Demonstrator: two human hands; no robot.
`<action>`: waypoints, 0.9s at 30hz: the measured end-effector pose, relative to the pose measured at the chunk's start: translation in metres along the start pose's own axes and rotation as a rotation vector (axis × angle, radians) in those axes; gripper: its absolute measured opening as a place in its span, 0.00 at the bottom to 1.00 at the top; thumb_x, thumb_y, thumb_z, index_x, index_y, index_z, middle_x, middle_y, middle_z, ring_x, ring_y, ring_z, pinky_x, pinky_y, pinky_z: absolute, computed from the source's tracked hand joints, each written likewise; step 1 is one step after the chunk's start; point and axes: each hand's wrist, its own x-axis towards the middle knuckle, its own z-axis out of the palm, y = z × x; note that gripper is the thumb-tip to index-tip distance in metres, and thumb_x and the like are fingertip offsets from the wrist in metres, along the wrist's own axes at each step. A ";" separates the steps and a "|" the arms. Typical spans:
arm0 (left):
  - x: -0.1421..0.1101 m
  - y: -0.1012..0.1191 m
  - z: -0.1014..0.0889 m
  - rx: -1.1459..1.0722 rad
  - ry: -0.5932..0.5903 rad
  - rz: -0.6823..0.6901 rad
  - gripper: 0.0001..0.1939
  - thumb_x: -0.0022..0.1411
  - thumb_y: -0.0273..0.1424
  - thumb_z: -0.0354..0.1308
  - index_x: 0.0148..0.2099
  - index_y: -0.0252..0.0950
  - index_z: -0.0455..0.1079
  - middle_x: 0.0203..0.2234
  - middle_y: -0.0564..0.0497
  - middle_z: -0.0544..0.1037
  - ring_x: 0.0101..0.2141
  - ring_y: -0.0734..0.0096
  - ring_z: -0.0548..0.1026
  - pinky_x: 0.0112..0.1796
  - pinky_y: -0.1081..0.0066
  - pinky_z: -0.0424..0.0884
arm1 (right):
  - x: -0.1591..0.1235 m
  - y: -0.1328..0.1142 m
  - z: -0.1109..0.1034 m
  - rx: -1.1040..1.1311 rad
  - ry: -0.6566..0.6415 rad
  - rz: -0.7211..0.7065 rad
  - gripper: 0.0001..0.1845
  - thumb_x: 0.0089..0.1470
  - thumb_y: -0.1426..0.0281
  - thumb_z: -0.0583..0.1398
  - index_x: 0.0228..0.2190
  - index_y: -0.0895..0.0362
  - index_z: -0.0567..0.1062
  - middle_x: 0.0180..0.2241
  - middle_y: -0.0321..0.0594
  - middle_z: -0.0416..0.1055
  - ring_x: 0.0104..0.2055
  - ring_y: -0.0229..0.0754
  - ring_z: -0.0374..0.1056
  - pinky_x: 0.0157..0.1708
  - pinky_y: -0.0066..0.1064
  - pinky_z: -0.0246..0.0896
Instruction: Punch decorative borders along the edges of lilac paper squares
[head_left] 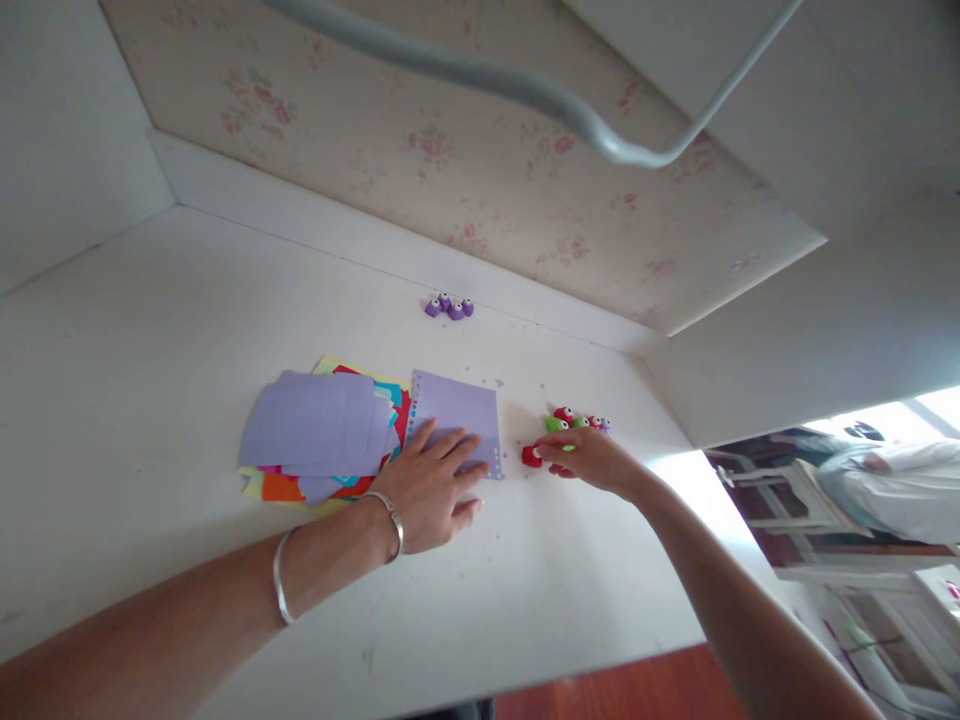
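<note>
My left hand lies with its fingers spread, pressing on a light purple sheet of paper. Small punched holes run along the sheet's left edge, and a few show at its lower right corner. Just right of the sheet, my right hand is closed on a small red craft punch, apart from the paper. Behind that hand stand a green punch, another red punch and several more, partly hidden by the fingers. Tiny purple paper bits are scattered around the sheet.
A pile of coloured paper, purple on top, lies left of the sheet. Several purple punches stand near the back edge of the white table. A pale cable hangs across the top. A chair stands beyond the right side.
</note>
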 end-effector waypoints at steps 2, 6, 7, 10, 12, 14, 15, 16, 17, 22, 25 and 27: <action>0.000 0.000 0.001 0.005 0.004 0.000 0.24 0.69 0.48 0.46 0.61 0.46 0.66 0.63 0.47 0.64 0.64 0.56 0.57 0.63 0.48 0.40 | 0.000 0.000 0.000 0.034 -0.011 0.034 0.14 0.58 0.61 0.59 0.34 0.55 0.81 0.26 0.42 0.77 0.27 0.40 0.73 0.27 0.28 0.70; 0.000 -0.001 0.002 0.012 0.006 0.009 0.23 0.69 0.48 0.46 0.61 0.46 0.66 0.63 0.47 0.64 0.64 0.56 0.57 0.63 0.48 0.40 | 0.001 -0.004 -0.002 0.060 0.002 0.071 0.14 0.58 0.63 0.57 0.37 0.56 0.80 0.26 0.42 0.78 0.28 0.41 0.74 0.28 0.29 0.68; 0.000 -0.001 0.002 0.014 0.007 0.012 0.23 0.69 0.48 0.47 0.60 0.46 0.66 0.63 0.47 0.64 0.63 0.56 0.57 0.62 0.47 0.40 | 0.001 -0.005 -0.002 0.042 0.012 0.068 0.14 0.58 0.63 0.57 0.37 0.56 0.80 0.26 0.41 0.77 0.27 0.40 0.74 0.28 0.29 0.68; 0.001 0.001 -0.001 0.025 0.010 0.014 0.22 0.69 0.47 0.48 0.60 0.46 0.67 0.62 0.47 0.65 0.62 0.55 0.59 0.62 0.47 0.42 | 0.000 -0.011 -0.003 -0.157 0.104 0.001 0.15 0.60 0.63 0.54 0.31 0.54 0.80 0.23 0.38 0.75 0.26 0.39 0.72 0.28 0.29 0.63; 0.001 0.003 -0.005 0.043 0.009 0.014 0.21 0.69 0.45 0.48 0.59 0.45 0.68 0.60 0.45 0.67 0.60 0.55 0.62 0.62 0.47 0.44 | -0.003 -0.016 -0.001 -0.301 0.207 -0.039 0.18 0.61 0.63 0.53 0.27 0.53 0.78 0.23 0.37 0.74 0.27 0.41 0.70 0.30 0.30 0.59; 0.001 0.006 -0.009 0.068 0.008 0.029 0.20 0.69 0.43 0.49 0.57 0.42 0.70 0.56 0.45 0.70 0.57 0.56 0.65 0.61 0.47 0.46 | -0.007 -0.022 0.003 -0.358 0.317 -0.054 0.19 0.62 0.64 0.51 0.27 0.53 0.78 0.25 0.38 0.74 0.30 0.42 0.69 0.31 0.31 0.55; 0.001 0.008 -0.010 0.080 0.008 0.043 0.19 0.69 0.42 0.50 0.56 0.41 0.70 0.53 0.44 0.71 0.55 0.56 0.66 0.61 0.48 0.47 | -0.009 -0.025 0.006 -0.355 0.357 -0.056 0.18 0.62 0.64 0.51 0.28 0.52 0.78 0.26 0.38 0.75 0.30 0.42 0.69 0.31 0.31 0.54; 0.001 0.009 -0.011 0.092 0.008 0.057 0.18 0.69 0.41 0.50 0.55 0.40 0.71 0.51 0.45 0.72 0.53 0.57 0.67 0.61 0.49 0.49 | -0.011 -0.028 0.010 -0.350 0.389 -0.063 0.18 0.62 0.64 0.50 0.29 0.52 0.78 0.27 0.37 0.75 0.30 0.41 0.68 0.31 0.30 0.53; 0.001 0.010 -0.012 0.101 0.009 0.069 0.17 0.69 0.40 0.51 0.54 0.40 0.71 0.49 0.45 0.73 0.52 0.57 0.68 0.61 0.49 0.50 | -0.012 -0.031 0.013 -0.340 0.410 -0.070 0.18 0.62 0.64 0.50 0.29 0.51 0.78 0.27 0.37 0.76 0.29 0.40 0.68 0.30 0.30 0.53; 0.000 0.013 -0.010 0.127 0.004 0.078 0.13 0.69 0.37 0.51 0.51 0.39 0.70 0.44 0.46 0.74 0.46 0.58 0.70 0.49 0.56 0.64 | -0.008 -0.038 0.019 -0.279 0.399 -0.090 0.18 0.62 0.64 0.51 0.31 0.51 0.80 0.27 0.36 0.77 0.29 0.40 0.69 0.30 0.28 0.54; 0.000 0.013 -0.009 0.134 0.018 0.088 0.13 0.69 0.36 0.51 0.53 0.40 0.69 0.44 0.47 0.74 0.44 0.59 0.71 0.45 0.58 0.66 | -0.002 -0.044 0.016 -0.258 0.402 -0.087 0.17 0.61 0.64 0.52 0.32 0.50 0.81 0.27 0.36 0.78 0.30 0.41 0.71 0.30 0.28 0.54; 0.000 0.013 -0.008 0.143 0.020 0.101 0.13 0.69 0.34 0.52 0.53 0.40 0.68 0.42 0.48 0.74 0.42 0.60 0.71 0.43 0.58 0.66 | -0.001 -0.051 0.015 -0.237 0.413 -0.099 0.17 0.60 0.64 0.52 0.34 0.50 0.81 0.28 0.36 0.78 0.31 0.41 0.72 0.31 0.29 0.56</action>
